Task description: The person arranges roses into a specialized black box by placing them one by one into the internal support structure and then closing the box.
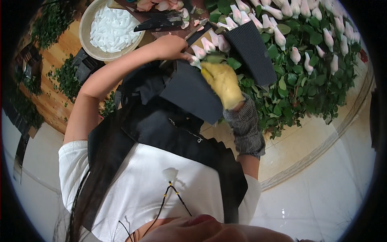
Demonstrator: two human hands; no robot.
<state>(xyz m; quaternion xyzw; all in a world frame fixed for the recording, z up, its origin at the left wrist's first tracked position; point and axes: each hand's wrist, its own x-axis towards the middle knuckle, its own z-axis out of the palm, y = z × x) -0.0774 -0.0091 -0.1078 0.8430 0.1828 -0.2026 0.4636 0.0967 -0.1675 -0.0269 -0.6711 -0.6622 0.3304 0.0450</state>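
Observation:
My bare left hand (172,47) reaches across with its fingertips pinched on a pale pink rosebud in a white net sleeve (195,61). Close beside it, my right hand (223,82) wears a yellow glove. Its fingers are curled in at the same rosebud, and what they grip is hidden. Several more netted rosebuds (208,44) stand in a row just beyond, along a piece of brown board. A dark sheet of cardboard (192,93) slants below both hands, against my black apron (157,125). Another dark ribbed cardboard piece (250,52) leans to the right of the row.
A round bowl (85,40) of small white net sleeves (113,30) stands at the upper left. Beside it lies a black-handled cutting tool (157,23), near loose pink roses (163,5). A large mass of leafy stems with netted rosebuds (294,72) fills the right. Leafy bunches (68,78) lie left.

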